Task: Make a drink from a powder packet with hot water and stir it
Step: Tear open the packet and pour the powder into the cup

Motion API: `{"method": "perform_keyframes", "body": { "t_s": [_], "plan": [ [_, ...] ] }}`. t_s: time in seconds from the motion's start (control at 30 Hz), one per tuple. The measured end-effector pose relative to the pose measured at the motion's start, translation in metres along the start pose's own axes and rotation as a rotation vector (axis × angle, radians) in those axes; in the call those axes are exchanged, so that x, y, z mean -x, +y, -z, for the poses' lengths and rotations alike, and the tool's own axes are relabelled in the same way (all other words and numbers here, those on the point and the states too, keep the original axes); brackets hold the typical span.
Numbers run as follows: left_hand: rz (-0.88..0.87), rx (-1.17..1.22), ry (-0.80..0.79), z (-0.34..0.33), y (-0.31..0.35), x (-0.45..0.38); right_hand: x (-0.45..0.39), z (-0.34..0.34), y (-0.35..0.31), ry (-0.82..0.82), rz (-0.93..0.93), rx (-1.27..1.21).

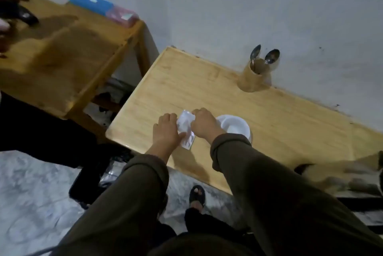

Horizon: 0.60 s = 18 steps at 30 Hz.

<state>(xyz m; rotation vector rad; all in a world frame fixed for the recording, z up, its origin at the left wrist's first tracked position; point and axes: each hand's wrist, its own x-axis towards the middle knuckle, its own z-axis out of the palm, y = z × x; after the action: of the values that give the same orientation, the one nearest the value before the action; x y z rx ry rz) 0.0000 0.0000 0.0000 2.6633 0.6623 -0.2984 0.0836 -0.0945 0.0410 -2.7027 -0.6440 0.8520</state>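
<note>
Packet (186,129) white, crinkled, btwn both hands

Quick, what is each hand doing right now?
Left hand: closed on the small white powder packet, at its lower part.
Right hand: closed on the same packet's top.

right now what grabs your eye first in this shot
Both hands, left and right, pinch a white packet near the table's front edge, with a white cup just right of them. Farther back by the wall, a wooden holder carries two spoons.
</note>
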Motion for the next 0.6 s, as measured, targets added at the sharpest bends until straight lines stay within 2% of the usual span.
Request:
{"method": "perform_keyframes", "body": {
  "t_s": [0.13,0.23,0.33,0.47,0.6],
  "plan": [
    [0.101,0.037,0.003,-0.008,0.003,-0.006,-0.015,0.001,0.009,-0.036,0.038,0.091],
    [0.160,0.104,-0.002,-0.014,0.006,-0.007,-0.027,-0.002,0.012,-0.005,0.062,0.165],
    [0.184,0.159,0.002,-0.013,0.011,-0.009,-0.038,-0.001,0.013,0.041,0.028,0.108],
    [0.205,0.204,-0.012,-0.012,0.014,-0.013,-0.047,0.002,0.016,-0.042,0.016,0.056],
    [0.210,0.219,-0.043,-0.009,0.012,-0.017,-0.051,0.009,0.017,-0.074,0.033,0.123]
  ]
}}
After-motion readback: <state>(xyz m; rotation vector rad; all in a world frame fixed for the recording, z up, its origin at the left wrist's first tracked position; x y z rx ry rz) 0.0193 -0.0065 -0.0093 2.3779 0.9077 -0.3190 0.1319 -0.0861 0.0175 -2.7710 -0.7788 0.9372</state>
